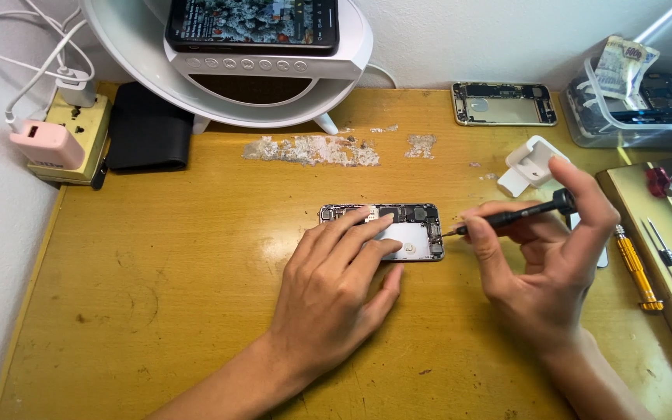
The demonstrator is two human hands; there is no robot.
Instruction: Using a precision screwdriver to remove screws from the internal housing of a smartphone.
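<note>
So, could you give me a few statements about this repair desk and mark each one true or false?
1. The left hand presses down on the opened phone. True.
2. The right hand holds a black screwdriver, tip towards the phone's right edge. True.
3. The yellow-handled screwdriver is in the left hand. False: it lies on the table, right of the right hand.
4. A second opened phone shell lies at the table's far edge. True.
5. The black wallet sits beside the right hand. False: it lies at the far left, by the power strip.
</note>
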